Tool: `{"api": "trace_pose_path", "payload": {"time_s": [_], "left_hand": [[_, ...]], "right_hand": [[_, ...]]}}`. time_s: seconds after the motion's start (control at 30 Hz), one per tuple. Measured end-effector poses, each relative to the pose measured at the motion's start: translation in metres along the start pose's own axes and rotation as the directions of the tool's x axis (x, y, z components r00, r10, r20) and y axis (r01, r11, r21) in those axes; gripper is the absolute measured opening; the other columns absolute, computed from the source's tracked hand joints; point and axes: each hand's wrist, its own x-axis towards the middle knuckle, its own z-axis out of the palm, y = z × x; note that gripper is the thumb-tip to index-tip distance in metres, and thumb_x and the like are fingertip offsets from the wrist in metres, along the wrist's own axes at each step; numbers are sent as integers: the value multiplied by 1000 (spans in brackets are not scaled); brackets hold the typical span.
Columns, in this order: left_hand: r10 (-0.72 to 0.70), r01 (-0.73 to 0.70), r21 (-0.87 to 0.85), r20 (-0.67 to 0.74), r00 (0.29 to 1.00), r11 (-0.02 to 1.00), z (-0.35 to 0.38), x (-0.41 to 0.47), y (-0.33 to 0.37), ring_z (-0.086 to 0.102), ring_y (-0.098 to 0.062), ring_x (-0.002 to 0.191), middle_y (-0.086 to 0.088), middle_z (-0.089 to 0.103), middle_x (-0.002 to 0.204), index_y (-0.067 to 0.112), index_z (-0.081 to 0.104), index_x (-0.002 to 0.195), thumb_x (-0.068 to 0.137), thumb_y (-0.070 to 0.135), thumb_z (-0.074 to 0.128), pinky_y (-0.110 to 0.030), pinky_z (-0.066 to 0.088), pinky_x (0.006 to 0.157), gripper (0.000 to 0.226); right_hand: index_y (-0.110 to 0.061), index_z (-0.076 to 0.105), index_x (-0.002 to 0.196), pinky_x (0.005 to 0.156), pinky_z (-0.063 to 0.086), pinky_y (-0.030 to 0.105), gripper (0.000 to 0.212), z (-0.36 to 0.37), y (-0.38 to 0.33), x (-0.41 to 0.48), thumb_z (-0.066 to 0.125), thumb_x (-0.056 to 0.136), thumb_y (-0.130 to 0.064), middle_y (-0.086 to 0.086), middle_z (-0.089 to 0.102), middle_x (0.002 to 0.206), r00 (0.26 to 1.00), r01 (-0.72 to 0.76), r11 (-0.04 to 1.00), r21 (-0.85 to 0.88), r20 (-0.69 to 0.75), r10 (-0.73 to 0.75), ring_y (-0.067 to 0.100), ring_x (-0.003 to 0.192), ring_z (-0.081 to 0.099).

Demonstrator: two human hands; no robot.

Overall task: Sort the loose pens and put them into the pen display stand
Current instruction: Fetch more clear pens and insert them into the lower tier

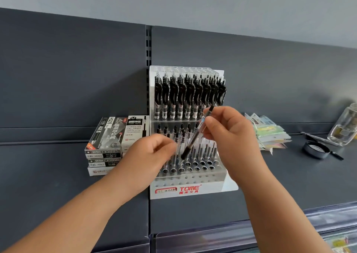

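Slanted clear pen (195, 135), black ends

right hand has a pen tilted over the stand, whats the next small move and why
Probably tip the pen upright and lower it into one of the empty holes in the lower tier of the display stand. The right hand pinches it slanted, dark end down, just above those holes, and the upper-tier pens appear to fill their rows.

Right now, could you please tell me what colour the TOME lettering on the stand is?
The lettering is red, on the white stand; head view.
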Motion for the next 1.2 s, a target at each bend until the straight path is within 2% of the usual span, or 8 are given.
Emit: {"api": "trace_pose_path", "payload": {"time_s": [0.07,0.13,0.27,0.4,0.7,1.0,1.1,1.2], "left_hand": [[60,-54,157,-29,998,986,1,-3,-4,59,3,84,13,64,89,33,63,97,91,32,57,-14,47,76,9],[146,-127,361,-24,989,924,3,-6,-9,55,3,94,20,58,98,34,58,107,90,36,57,-15,45,82,17],[314,-264,741,75,946,618,7,-13,-23,48,-7,112,15,53,114,29,53,127,88,47,55,-24,38,96,43],[343,-307,845,159,926,437,12,-15,-41,60,-14,84,10,58,91,20,68,107,69,45,76,-29,52,73,45],[294,-237,876,115,949,420,24,-25,-56,58,-17,87,6,56,94,18,66,109,65,39,82,-32,55,67,51],[222,-179,857,78,972,483,30,-31,-45,39,-16,118,5,44,123,22,43,138,90,42,57,-33,39,98,54],[219,-167,865,68,973,474,20,-36,-39,37,-15,121,6,43,127,23,41,138,90,44,56,-30,34,101,55],[250,-122,868,-2,968,481,-4,-52,-34,34,-13,126,8,41,132,26,38,139,89,46,55,-30,30,104,57]], "right_hand": [[-19,63,88,67,51,31,13,-3,2,1,56,93,-9,-1,64,71,998,60,993,-105,-5,-61,20,67,57],[-23,62,88,62,47,26,14,-4,7,-1,57,92,-11,-3,62,69,996,91,980,-175,10,-91,15,62,53],[-27,58,92,53,38,13,11,-1,21,-2,57,93,-16,-10,60,69,994,96,954,-284,78,-77,3,56,49],[-25,59,91,50,34,12,8,3,40,-6,55,94,-18,-13,52,61,986,85,915,-394,165,-20,-1,53,47],[-22,56,92,52,39,23,5,2,52,-5,53,96,-22,-8,55,63,979,80,898,-433,203,11,7,54,48],[-19,56,89,51,35,25,8,4,52,-5,51,95,-21,-6,54,64,973,75,879,-470,227,38,9,54,46],[-19,57,100,56,41,26,9,4,45,-11,53,95,-26,-9,60,79,977,36,861,-507,197,75,6,64,54],[-20,55,114,77,50,33,23,9,32,-25,53,94,-33,-6,61,106,992,90,823,-560,120,-27,13,91,58]]}}
